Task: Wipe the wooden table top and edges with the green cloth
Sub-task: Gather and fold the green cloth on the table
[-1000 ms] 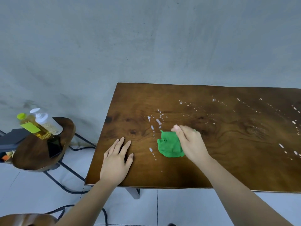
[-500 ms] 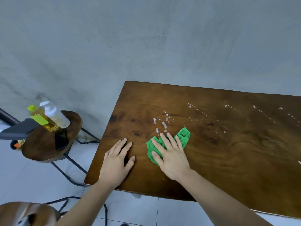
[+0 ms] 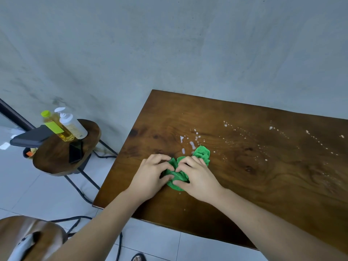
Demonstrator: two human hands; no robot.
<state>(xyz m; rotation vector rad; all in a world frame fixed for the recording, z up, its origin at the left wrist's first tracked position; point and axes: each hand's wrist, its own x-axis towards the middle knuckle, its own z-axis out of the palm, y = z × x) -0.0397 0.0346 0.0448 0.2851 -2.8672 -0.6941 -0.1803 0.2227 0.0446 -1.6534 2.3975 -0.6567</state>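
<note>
Green cloth [image 3: 202,154], bunched, half-hidden under left hand [image 3: 150,176] and right hand [image 3: 195,178].

The table [image 3: 263,176] is dark wood with bold swirling grain and a smooth, faintly sheened finish, flecked with white droplets [image 3: 192,145] toward its far edge. The green cloth [image 3: 201,154] looks soft, nubby and matt. Beside the table's left edge, a stool [image 3: 56,157] has a glossy wooden seat on thin dark metal legs, carrying two plastic bottles [image 3: 72,127], one clear, one opaque white
</note>
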